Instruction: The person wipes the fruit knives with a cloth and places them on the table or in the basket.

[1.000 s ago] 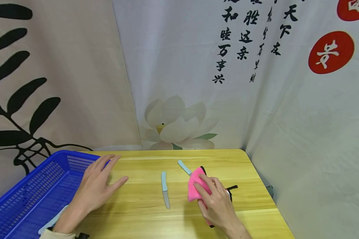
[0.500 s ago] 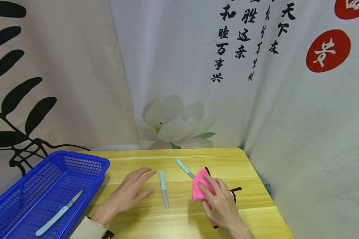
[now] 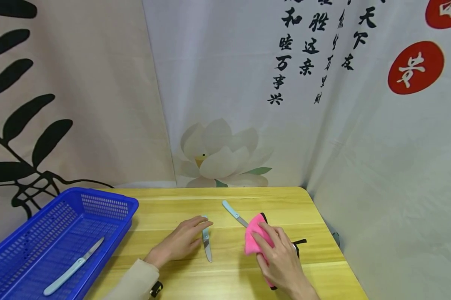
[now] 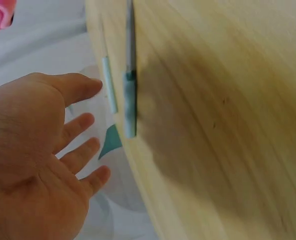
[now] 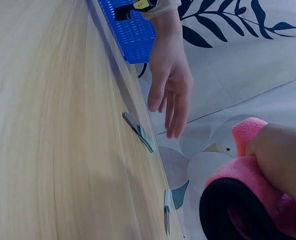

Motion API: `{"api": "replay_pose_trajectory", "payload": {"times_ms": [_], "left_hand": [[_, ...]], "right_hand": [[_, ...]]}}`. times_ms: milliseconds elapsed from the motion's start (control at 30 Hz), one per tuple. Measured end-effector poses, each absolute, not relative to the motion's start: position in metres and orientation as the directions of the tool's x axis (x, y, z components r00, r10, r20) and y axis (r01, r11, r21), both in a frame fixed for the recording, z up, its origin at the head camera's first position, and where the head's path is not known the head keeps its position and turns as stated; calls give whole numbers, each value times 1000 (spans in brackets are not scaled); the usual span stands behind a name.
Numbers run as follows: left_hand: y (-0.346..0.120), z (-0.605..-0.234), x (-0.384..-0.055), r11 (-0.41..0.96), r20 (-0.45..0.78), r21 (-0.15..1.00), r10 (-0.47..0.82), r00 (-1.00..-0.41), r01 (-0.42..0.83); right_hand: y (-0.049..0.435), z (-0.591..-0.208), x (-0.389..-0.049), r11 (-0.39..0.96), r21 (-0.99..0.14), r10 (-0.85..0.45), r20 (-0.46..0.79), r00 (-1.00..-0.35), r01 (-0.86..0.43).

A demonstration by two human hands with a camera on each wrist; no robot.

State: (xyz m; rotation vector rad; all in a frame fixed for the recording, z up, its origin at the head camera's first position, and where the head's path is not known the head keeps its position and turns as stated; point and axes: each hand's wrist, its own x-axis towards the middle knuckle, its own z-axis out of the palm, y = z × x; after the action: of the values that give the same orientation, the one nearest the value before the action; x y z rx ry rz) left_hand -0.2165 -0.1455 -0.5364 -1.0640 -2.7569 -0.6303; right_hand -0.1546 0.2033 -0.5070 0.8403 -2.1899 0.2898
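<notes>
My left hand (image 3: pixel 182 241) reaches over a light-blue-handled knife (image 3: pixel 207 246) on the table, covering part of its handle in the head view. In the left wrist view its fingers are spread and slightly bent, apart from that knife (image 4: pixel 130 100). A second knife (image 3: pixel 233 212) lies farther back, its blade tip hidden behind a pink cloth (image 3: pixel 252 239) with black edging. My right hand (image 3: pixel 285 264) grips this cloth, bunched, above the table; the right wrist view shows the cloth (image 5: pixel 245 172) folded against the hand. A third knife (image 3: pixel 73 266) lies inside the blue basket (image 3: pixel 129 206).
The blue plastic basket stands at the table's left side. Behind the wooden table (image 3: pixel 180 200) hangs a printed curtain (image 3: pixel 225 83), and another pale curtain (image 3: pixel 390 187) runs along the right side.
My left hand has moved right from over the basket to the middle knife, uncovering the knife in the basket. My right hand, still gripping the cloth, has shifted slightly right.
</notes>
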Motion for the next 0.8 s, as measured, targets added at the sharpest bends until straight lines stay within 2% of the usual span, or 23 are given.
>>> {"api": "replay_pose_trajectory", "payload": {"times_ms": [133,267,567,800], "left_hand": [[-137,-543,-222,695,161,348,617,-770,630],[-132,-548,-222,714,119,349,608,-785,607],[-125,-551,-222,735,102,293,612,-784,612],[-124,-549,-223,734,180,228,613,-769,639]], "right_hand": [[205,-509,-155,758,40,-474,720,-507,-651],[206,-509,-155,751,37,-473,727,-498,-659],[208,-509,-154,753,36,-471,726,-500,-657],[208,-510,-153,753,36,-470,728,-499,-657]]}}
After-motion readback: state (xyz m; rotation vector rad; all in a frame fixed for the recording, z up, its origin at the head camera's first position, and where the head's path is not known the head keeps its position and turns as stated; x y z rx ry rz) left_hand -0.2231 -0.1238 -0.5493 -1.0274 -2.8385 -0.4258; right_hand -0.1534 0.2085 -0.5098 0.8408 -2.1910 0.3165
